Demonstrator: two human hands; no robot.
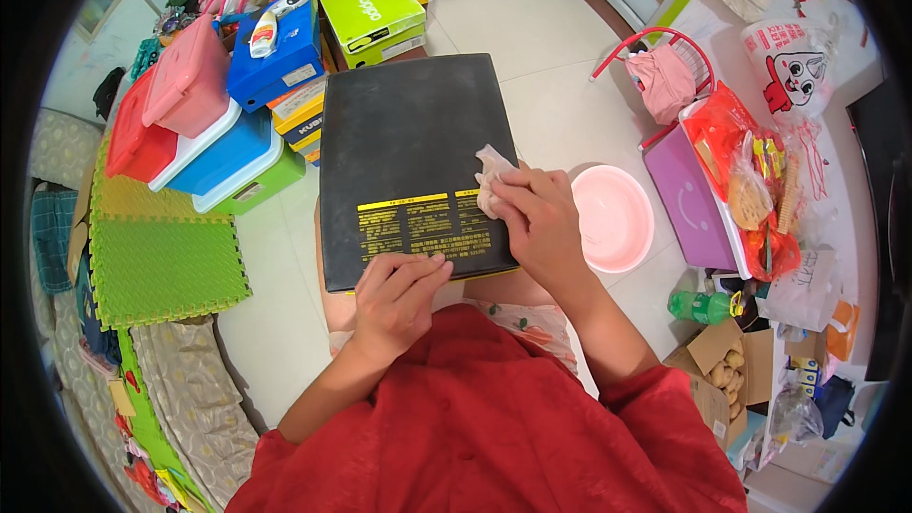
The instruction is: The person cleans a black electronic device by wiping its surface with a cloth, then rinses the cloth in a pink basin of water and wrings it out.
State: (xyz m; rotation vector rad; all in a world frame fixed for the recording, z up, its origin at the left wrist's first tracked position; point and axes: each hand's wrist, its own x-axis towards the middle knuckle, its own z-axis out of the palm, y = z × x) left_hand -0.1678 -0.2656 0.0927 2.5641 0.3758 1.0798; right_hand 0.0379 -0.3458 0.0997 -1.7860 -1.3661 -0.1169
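Observation:
A flat black cardboard box (408, 123) with a yellow printed panel lies across my lap. My right hand (540, 223) is at its right edge, fingers closed around a crumpled whitish tissue (491, 176). The tissue touches the box top beside the printed panel. At the near edge, my left hand (399, 299) holds the box, its bent fingers close together on the top surface. The left thumb is hidden from view.
A pink basin (613, 218) stands on the floor to the right. Beyond it are a purple bin (693, 199) with bagged food and a red chair (660, 81). Stacked storage boxes (214, 147) and a green foam mat (171, 266) lie left. An open carton (736, 370) sits lower right.

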